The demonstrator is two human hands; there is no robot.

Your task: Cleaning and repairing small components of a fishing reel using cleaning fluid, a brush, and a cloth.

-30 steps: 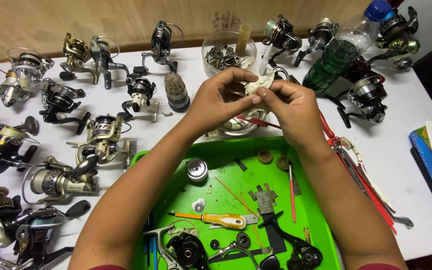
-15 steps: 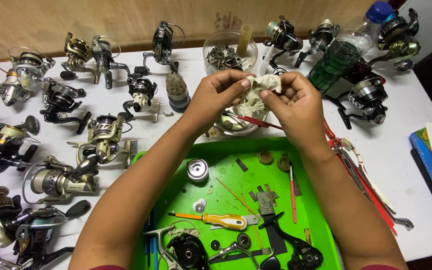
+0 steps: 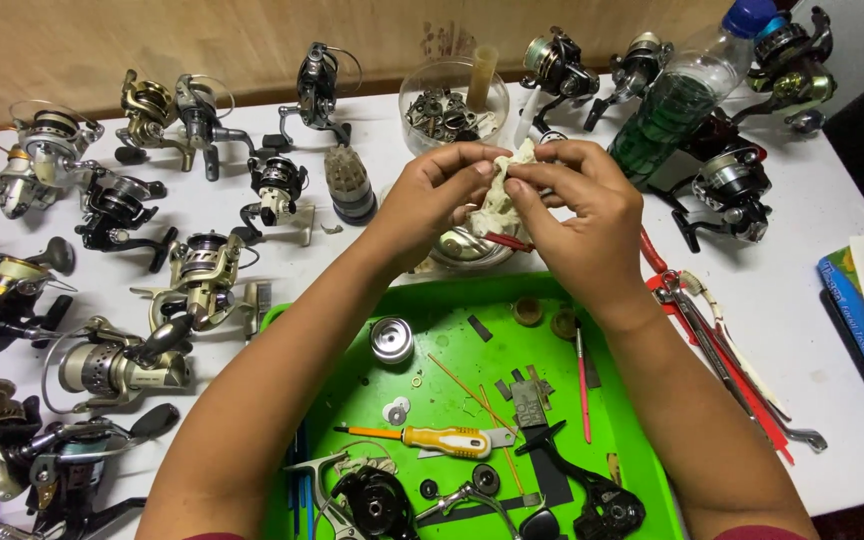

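Both hands, left [image 3: 432, 195] and right [image 3: 582, 215], are pinching a soft, light rag [image 3: 500, 195] between narrow fingers, possibly wrapping a small part; a tray [image 3: 452, 310] is lying below them.

Fishing reels [image 3: 112, 365], green tray [image 3: 642, 470], screwdriver [image 3: 442, 438], perhaps pliers [image 3: 722, 350]

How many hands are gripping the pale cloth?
2: the left hand pinches the cloth from its left side, and the right hand from its right. No other hands are in view.
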